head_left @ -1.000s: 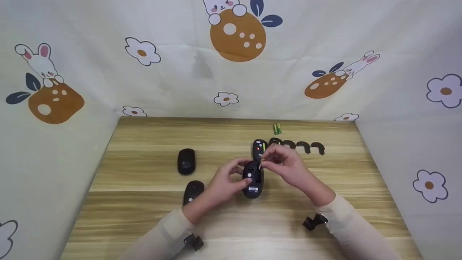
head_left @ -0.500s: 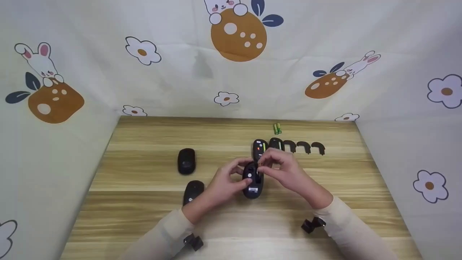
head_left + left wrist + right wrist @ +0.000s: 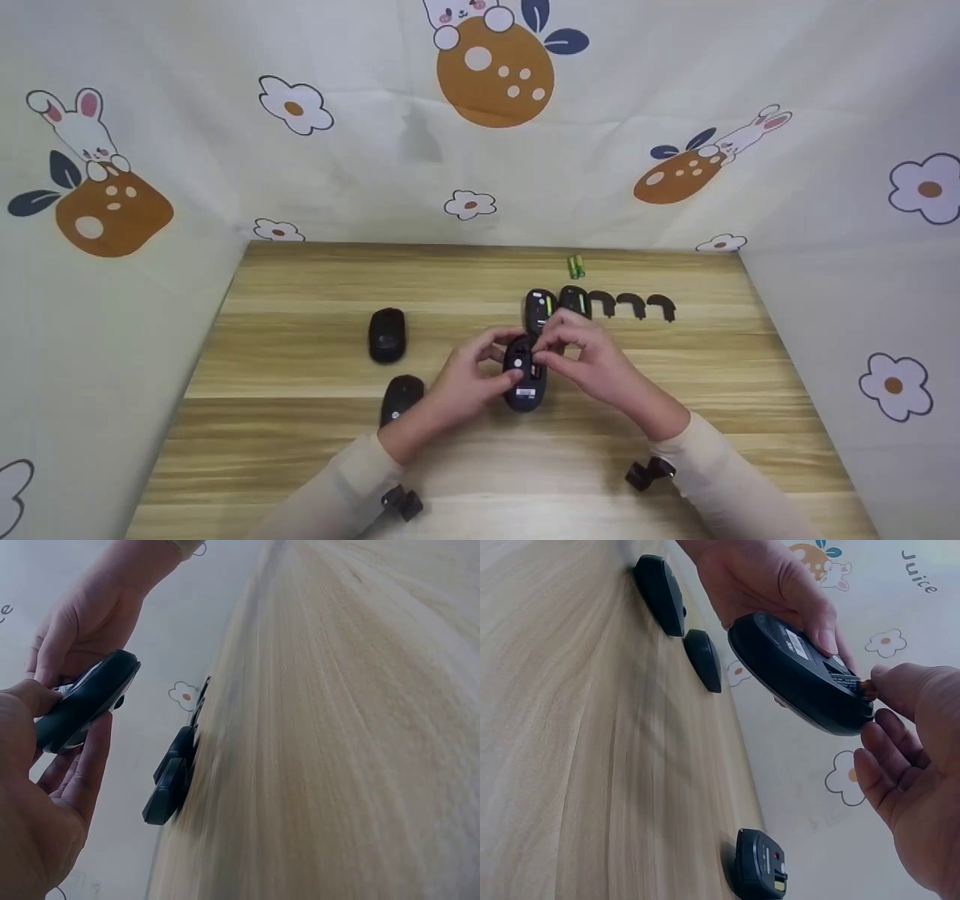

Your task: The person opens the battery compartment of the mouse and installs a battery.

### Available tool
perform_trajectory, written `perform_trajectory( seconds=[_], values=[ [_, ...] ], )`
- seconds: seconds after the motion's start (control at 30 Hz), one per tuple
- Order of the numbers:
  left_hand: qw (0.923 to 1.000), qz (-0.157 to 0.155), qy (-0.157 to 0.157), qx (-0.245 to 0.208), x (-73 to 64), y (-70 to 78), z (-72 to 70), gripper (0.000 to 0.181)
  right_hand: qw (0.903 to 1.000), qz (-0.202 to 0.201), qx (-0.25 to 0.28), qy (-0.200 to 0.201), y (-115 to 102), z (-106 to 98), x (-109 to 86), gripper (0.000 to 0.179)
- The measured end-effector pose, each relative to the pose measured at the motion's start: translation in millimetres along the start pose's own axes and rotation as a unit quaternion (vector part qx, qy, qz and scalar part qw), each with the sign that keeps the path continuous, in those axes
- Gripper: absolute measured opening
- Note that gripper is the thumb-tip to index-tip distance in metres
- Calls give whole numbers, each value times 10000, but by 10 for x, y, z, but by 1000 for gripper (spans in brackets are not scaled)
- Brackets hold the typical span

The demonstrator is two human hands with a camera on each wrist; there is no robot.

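A black computer mouse (image 3: 526,401) is held underside up by my left hand (image 3: 466,379), thumb on the underside and fingers round the far edge. It is raised off the table, as the left wrist view of the mouse (image 3: 90,701) shows. My right hand (image 3: 589,358) is at the upper end of the open battery slot. In the right wrist view, a dark battery with a copper-coloured end (image 3: 867,690) lies partly in the slot, tilted, its end sticking out. The right thumb and index finger pinch that end; the index finger is mostly hidden there.
Two black mice (image 3: 388,335) stand at the left, one partly behind the left forearm. Beyond the hands are two upturned mice (image 3: 574,298) with batteries in them, a row of dark curved covers (image 3: 661,307) and green batteries (image 3: 576,267). Printed cloth surrounds the wooden table (image 3: 300,285).
My right hand has moved slightly left and down with the battery, which now sits deeper in the mouse's slot. The left hand and mouse have stayed nearly still.
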State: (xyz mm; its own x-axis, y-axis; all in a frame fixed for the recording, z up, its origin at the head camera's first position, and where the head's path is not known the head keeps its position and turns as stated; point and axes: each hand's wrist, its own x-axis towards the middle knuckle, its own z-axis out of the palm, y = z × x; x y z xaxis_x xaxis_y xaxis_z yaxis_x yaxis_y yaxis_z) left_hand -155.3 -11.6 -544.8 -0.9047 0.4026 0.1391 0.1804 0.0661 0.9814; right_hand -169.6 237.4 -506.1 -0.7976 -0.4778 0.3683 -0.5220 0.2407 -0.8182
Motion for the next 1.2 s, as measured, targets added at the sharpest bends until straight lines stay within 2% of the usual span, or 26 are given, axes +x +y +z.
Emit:
perform_trajectory(
  seconds=[0.17, 0.37, 0.5, 0.87, 1.2],
  values=[
    [10000, 54, -30, -5, 3, 0, 9, 62, 9995, 296, 132, 46, 31, 17, -22, 15],
    [9999, 129, 8, 10, -9, -4, 14, 60, 9909, 1280, 422, -50, 15, 45, -47, 29],
    [9998, 187, 42, 78, -19, -5, 14, 58, 9831, 1700, 656, -182, -3, 54, -59, 32],
    [9995, 298, 25, 61, -23, -11, 25, 56, 9797, 1751, 974, -117, 3, 76, -76, 35],
    [9998, 184, -10, 16, -23, 25, 22, 57, 9773, 1780, 1129, 199, 7, 126, -92, 30]
  ],
)
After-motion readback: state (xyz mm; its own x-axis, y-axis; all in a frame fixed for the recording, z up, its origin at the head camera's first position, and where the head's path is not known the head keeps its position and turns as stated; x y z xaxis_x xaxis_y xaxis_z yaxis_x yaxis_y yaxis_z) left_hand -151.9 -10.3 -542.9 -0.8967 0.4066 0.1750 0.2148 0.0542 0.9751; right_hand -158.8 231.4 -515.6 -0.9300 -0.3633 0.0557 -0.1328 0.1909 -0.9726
